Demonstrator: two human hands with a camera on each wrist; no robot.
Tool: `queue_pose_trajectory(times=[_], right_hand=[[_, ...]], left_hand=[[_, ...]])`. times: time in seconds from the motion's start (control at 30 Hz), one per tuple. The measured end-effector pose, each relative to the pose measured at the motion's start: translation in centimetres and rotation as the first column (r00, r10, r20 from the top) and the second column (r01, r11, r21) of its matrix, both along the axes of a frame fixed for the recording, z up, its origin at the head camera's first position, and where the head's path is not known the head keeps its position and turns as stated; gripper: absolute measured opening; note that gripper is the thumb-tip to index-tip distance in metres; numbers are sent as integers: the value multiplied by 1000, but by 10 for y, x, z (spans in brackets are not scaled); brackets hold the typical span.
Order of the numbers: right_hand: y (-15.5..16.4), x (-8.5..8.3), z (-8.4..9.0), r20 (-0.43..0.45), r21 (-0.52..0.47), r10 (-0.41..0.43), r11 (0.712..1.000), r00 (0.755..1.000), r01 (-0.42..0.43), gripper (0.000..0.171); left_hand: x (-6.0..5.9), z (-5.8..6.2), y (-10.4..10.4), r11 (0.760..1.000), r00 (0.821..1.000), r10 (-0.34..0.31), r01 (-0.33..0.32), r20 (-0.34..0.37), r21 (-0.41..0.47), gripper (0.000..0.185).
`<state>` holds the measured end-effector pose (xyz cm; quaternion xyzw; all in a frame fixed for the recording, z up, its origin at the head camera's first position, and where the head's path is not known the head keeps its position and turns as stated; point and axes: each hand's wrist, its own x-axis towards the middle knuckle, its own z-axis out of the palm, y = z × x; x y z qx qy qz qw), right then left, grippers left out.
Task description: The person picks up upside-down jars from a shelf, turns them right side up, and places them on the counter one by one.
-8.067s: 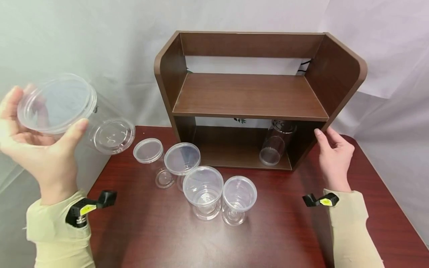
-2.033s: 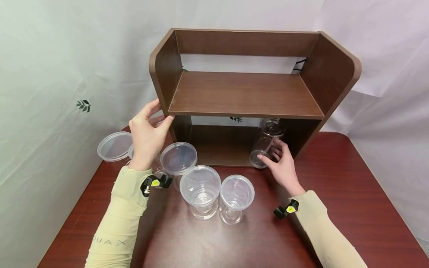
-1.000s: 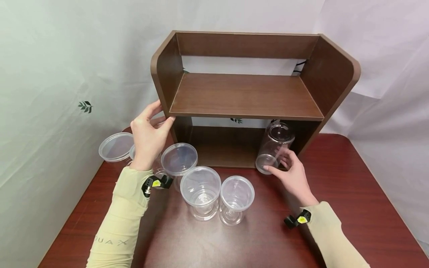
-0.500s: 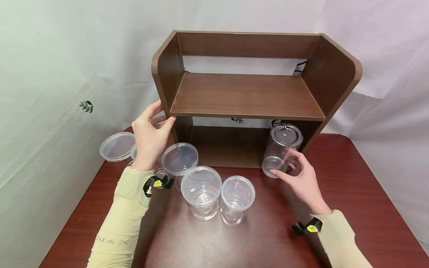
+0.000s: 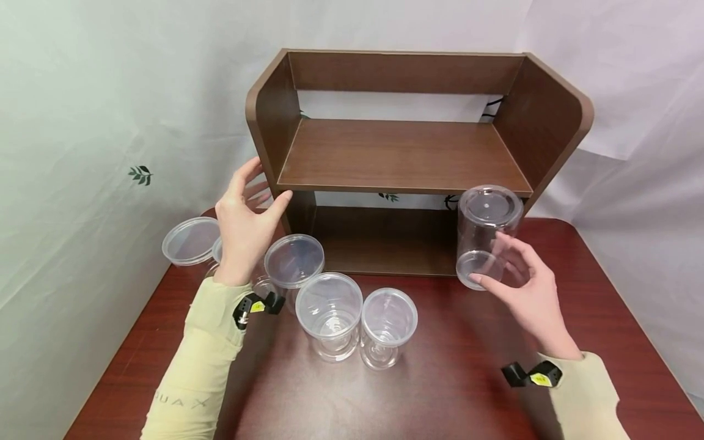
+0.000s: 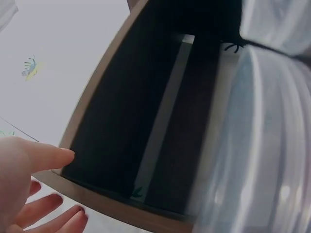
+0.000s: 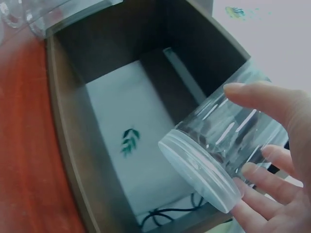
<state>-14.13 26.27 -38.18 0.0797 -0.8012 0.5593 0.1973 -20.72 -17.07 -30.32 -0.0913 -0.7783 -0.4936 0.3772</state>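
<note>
A dark red table fills the lower half of the head view, and on it, at upper centre, stands a brown wooden shelf with two levels, open to the front. The left hand is at the shelf's left side panel, left of centre in the frame: its thumb rests on the front edge where the upper board meets the panel, and its fingers are spread apart and nearly straight behind that panel. The right hand, right of centre, holds a clear jar in the air just in front of the shelf's lower right corner; thumb and fingers are curled round its lower part, with the lidded end up and the jar close to upright. In the right wrist view the same jar lies across the fingers, lid toward the shelf's opening. Five more clear jars with lids stand in a loose row on the table from centre left to centre, below the left hand.
</note>
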Motion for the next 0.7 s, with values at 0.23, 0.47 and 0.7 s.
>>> queue_pose_trajectory(times=[0.23,0.47,0.7], right_hand=[[0,5,17,-69,-44,82,995,994,-85,79],[-8,5,24,-114,-20,125,992,986,-128,81],[-24,11,43,-130,-41,145,988,981,-152,82]], left_hand=[[30,26,21,999,988,44,-40,-149,29,70],[49,41,40,1000,953,-12,18,-303,16,71],[67,51,60,981,909,-192,166,-370,-101,72]])
